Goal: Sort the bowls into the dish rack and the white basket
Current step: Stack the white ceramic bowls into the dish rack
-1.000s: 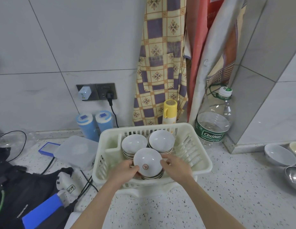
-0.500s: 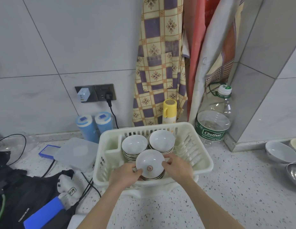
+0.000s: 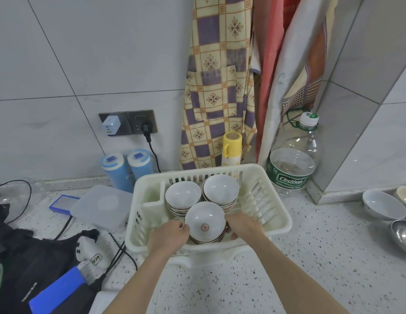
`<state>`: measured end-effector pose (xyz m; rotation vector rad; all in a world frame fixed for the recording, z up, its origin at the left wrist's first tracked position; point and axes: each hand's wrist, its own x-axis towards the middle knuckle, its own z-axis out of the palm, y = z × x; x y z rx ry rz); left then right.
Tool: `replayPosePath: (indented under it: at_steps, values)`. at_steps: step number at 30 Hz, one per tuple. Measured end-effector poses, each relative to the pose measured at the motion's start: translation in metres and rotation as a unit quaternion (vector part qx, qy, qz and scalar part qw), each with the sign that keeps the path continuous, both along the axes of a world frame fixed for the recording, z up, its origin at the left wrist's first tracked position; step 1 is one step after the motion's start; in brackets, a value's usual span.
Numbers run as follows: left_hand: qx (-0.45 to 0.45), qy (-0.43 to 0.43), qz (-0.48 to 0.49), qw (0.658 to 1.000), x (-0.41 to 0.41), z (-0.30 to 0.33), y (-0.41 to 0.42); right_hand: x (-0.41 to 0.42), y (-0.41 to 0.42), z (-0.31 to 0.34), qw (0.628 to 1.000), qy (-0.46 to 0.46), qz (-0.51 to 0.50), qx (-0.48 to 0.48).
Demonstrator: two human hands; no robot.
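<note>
Two bare hands meet low in the middle of the frame, inside the near end of the white basket (image 3: 277, 225) on the speckled counter (image 3: 311, 268). The left hand (image 3: 168, 236) and the right hand (image 3: 245, 227) curl their fingers round opposite sides of the front stack of bowls (image 3: 205, 223), whose top bowl shows a red round mark inside. Just behind it in the basket stand two more stacks, the left bowl stack (image 3: 182, 197) and the right bowl stack (image 3: 220, 189). At the right edge of the frame, well apart from the basket, a white bowl (image 3: 383, 205) lies beside a steel bowl (image 3: 402, 234). Left of the basket lies a clear plastic lid (image 3: 102, 205). Behind the basket stand a yellow spray can (image 3: 231, 148) and a large Cestbon water bottle (image 3: 292, 164), against the tiled wall where a checked apron (image 3: 218, 87) hangs.
</note>
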<state>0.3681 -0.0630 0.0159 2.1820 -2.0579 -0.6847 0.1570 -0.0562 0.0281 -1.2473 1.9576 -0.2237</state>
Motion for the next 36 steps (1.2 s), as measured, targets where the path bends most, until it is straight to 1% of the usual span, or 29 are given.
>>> replayPosePath:
  at_steps: [4, 11, 15, 19, 22, 24, 28, 32, 34, 35, 36]
  values:
    - [-0.004, -0.001, 0.005, 1.000, 0.000, -0.001, -0.001, -0.001, -0.002, 0.005, 0.999, -0.043, -0.015, 0.018]
    - [-0.018, 0.009, 0.020, 1.000, 0.000, -0.004, -0.002, 0.000, -0.002, 0.005, 0.999, -0.021, 0.025, 0.023]
    - [-0.027, 0.013, 0.033, 0.999, 0.000, -0.005, -0.001, 0.000, -0.002, 0.006, 0.998, -0.028, 0.042, 0.030]
    - [-0.033, 0.019, 0.047, 0.998, -0.002, -0.004, 0.002, 0.000, 0.001, 0.004, 0.999, -0.013, 0.042, 0.019]
    - [-0.046, 0.026, 0.064, 0.997, -0.003, -0.003, 0.005, 0.001, 0.002, 0.003, 1.000, -0.009, 0.021, 0.006]
    - [-0.049, 0.033, 0.076, 0.995, -0.003, -0.002, 0.007, 0.001, 0.003, 0.003, 1.000, -0.010, 0.005, -0.011]
    - [-0.072, 0.047, 0.102, 0.991, -0.002, -0.002, 0.009, -0.001, 0.007, 0.000, 0.998, 0.022, -0.008, -0.061]
    - [-0.129, 0.086, 0.135, 0.979, -0.002, -0.005, 0.016, -0.002, 0.013, -0.001, 0.984, 0.022, -0.053, -0.166]
    - [-0.158, 0.104, 0.137, 0.972, -0.004, -0.005, 0.018, -0.005, 0.017, -0.003, 0.976, -0.017, -0.046, -0.212]
    - [-0.175, 0.129, 0.148, 0.965, -0.006, -0.005, 0.019, -0.007, 0.018, -0.002, 0.972, -0.056, -0.039, -0.225]
    - [-0.192, 0.173, 0.167, 0.952, -0.010, -0.002, 0.021, -0.011, 0.020, 0.000, 0.966, -0.109, -0.040, -0.233]
